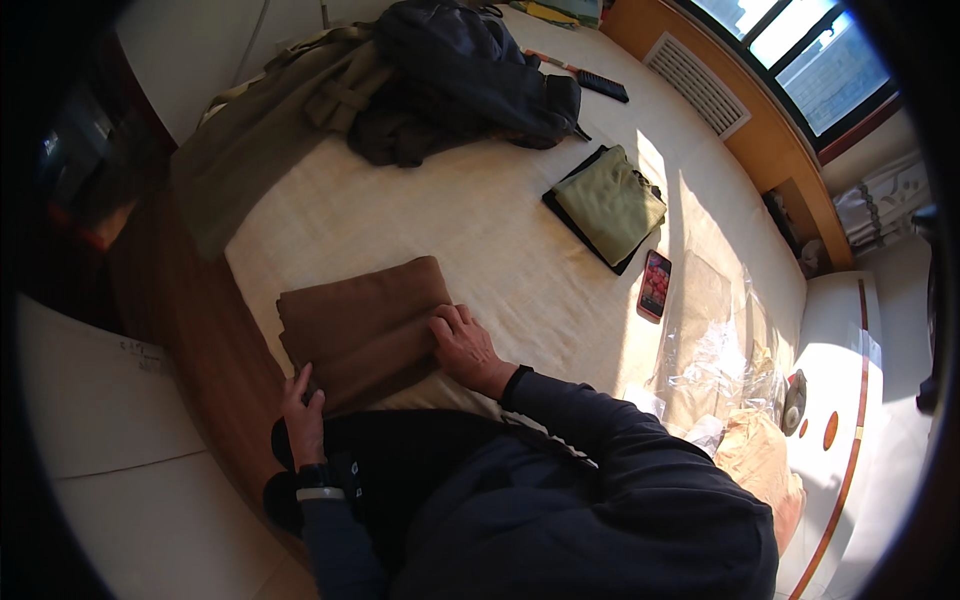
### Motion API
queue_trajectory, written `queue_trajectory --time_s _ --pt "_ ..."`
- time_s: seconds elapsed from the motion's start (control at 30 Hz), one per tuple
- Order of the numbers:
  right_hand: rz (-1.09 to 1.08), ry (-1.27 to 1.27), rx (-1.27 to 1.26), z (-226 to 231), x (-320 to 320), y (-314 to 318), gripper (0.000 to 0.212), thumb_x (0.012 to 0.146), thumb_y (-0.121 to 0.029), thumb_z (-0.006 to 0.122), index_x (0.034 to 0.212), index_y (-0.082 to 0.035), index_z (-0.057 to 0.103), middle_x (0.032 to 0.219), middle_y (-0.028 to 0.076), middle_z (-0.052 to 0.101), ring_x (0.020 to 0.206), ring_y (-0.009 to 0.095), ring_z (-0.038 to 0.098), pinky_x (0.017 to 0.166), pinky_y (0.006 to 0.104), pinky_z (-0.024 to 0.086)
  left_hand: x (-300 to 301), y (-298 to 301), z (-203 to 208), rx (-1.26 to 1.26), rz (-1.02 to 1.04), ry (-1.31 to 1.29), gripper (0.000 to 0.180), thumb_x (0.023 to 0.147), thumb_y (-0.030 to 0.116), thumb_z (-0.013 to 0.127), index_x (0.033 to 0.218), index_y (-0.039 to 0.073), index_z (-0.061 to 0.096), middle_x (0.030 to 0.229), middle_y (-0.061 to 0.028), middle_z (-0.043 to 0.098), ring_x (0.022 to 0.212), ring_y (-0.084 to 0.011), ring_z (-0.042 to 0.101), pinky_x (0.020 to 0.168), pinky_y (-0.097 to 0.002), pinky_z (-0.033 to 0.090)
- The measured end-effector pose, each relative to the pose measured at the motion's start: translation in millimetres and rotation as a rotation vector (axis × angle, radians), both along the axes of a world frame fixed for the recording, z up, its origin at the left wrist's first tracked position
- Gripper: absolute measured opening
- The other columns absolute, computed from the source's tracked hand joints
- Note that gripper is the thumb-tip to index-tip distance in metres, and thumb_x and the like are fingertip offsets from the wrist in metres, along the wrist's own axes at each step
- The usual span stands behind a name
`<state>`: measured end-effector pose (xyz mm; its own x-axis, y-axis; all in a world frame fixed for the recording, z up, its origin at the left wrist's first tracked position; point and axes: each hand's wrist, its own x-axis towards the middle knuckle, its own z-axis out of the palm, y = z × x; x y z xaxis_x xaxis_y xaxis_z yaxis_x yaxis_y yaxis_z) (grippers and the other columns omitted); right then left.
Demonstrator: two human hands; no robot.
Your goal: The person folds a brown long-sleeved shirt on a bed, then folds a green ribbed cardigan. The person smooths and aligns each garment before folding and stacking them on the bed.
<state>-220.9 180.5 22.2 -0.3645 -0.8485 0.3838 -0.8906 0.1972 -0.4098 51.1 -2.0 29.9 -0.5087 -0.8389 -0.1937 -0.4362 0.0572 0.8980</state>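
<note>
A broad bed covered in a cream cloth [430, 210] spreads before a person in dark long sleeves, sunlight striping its right side. At the far left, a heap of dark, bulky clothing [450, 90] lies against a long olive-brown garment [270, 140] that drapes over the bed's edge.

Nearest the person, a brown rectangular bundle of folded fabric [365, 320] rests on the bed close to its left edge, a crease running across its top. Crinkled clear plastic wrapping [715, 340] catches the light to the right. Beyond the bundle and to its right, an olive-green folded garment [610, 200] sits on a black flat item [565, 215], part of which shows along the edges.

The right hand [468, 350] bears on the bundle's right edge, its fingers bent and close together; whether they grip the fabric cannot be told. The left hand [302, 410] is at the near left corner, thumb and index fingertips apart; whether cloth lies between them cannot be told.

A black-bristled brush [603, 85] lies at the far side, beyond the olive-green stack. A phone with a lit, reddish screen [655, 285] rests between that stack and the plastic.
</note>
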Motion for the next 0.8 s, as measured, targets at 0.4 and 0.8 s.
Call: queue_trajectory --time_s 0.4,0.8 --pt "0.09 -0.029 0.017 3 6 18 0.03 0.077 0.0 0.063 0.106 -0.005 0.058 0.121 0.013 0.056 0.115 0.037 0.054 0.09 0.0469 0.054 -1 2 3 -0.018 0.008 0.009 0.057 0.092 -0.005 0.058 0.148 0.005 0.06 0.129 -0.0069 0.056 0.121 -0.0225 0.056 0.111 -0.0342 0.042" --pt "0.169 0.009 -0.003 2 1 20 0.045 0.078 0.007 0.061 0.122 -0.003 0.057 0.131 0.014 0.054 0.121 0.039 0.052 0.099 0.0455 0.053 0 1 -1 -0.014 0.009 0.041 0.057 0.091 -0.006 0.059 0.147 0.005 0.061 0.127 -0.0066 0.058 0.123 -0.0223 0.057 0.112 -0.0334 0.041"
